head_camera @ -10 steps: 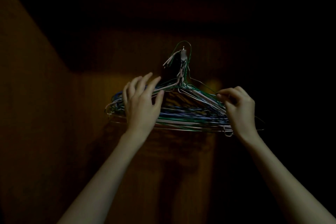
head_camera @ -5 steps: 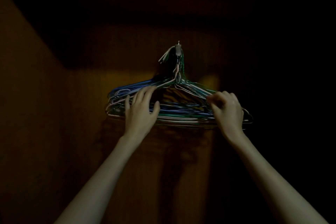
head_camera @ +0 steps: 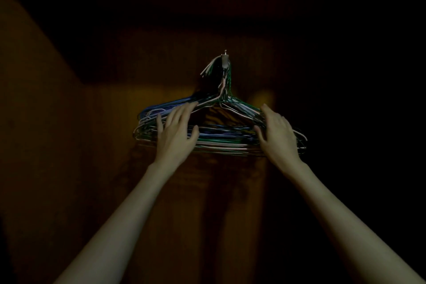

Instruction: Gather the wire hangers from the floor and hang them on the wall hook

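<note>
Two hands, one hook, many hangers

Both forearms are bare, no sleeves, left grip and right grip ungloved.

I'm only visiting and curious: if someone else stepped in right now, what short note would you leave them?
Left hand: open, straight fingers against the left side of the bundle of wire hangers.
Right hand: open, fingers against the bundle's right side.
Hangers: their necks are bunched at the wall hook, bundle against the wooden wall.
Done: the bundle looks hung.
Left: check it holds, let go. The floor is out of view, so strays are unknown.
</note>
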Motion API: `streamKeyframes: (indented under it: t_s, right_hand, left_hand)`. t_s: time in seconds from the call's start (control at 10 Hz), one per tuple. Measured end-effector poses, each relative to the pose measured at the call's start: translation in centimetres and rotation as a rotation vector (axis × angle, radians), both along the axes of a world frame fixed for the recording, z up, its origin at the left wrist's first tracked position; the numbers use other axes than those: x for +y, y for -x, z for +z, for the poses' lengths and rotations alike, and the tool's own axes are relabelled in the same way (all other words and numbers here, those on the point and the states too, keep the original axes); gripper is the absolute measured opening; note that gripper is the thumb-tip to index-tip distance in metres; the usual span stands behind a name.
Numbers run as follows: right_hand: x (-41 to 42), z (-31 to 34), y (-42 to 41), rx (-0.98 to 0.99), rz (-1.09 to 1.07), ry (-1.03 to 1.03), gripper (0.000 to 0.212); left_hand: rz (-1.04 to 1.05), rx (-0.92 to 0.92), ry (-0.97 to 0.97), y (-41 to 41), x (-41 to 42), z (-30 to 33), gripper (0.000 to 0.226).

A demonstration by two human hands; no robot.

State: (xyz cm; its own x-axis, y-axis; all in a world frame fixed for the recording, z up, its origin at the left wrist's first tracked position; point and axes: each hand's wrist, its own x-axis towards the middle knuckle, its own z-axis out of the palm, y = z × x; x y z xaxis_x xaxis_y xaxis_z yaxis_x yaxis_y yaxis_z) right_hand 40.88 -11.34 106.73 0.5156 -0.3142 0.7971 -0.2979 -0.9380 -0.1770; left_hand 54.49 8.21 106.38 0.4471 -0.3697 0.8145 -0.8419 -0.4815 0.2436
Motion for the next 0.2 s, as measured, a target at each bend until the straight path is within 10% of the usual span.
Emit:
streamKeyframes:
  t_s: [0.2]
  right_hand:
    - [0.78,0.44,1.04,0.092,-0.059,0.020,0.058]
  left_hand:
    - [-0.053,0.036,-0.073,0.17,1.14,0.69,0.054]
